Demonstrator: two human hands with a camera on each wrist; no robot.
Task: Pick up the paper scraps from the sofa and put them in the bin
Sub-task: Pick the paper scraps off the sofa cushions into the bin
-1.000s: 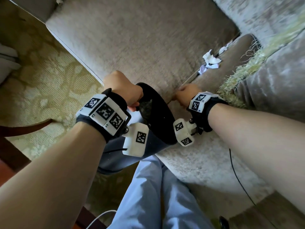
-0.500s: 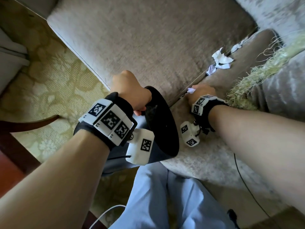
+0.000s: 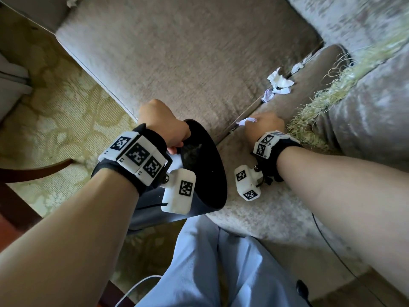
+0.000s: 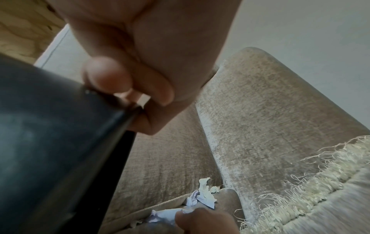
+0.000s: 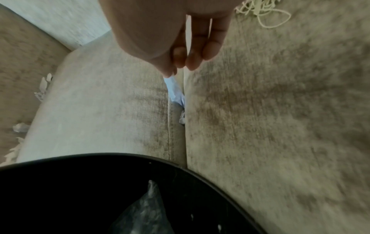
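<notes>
Two hands are engaged at the seam between the sofa cushions. The right hand pinches a pale paper scrap that lies partly in the seam; the wrist view is blurred, so thumb and forefinger seem, rather than plainly show, to meet on it. The left hand curls round the rim of the black bin, tilted toward the seam. Further scraps lie farther along the seam, toward the fringed cushion; a smaller bit sits in the seam nearer the bin. Risks: the thin scrap could tear if the seam grips it, or drop short of the rim.
</notes>
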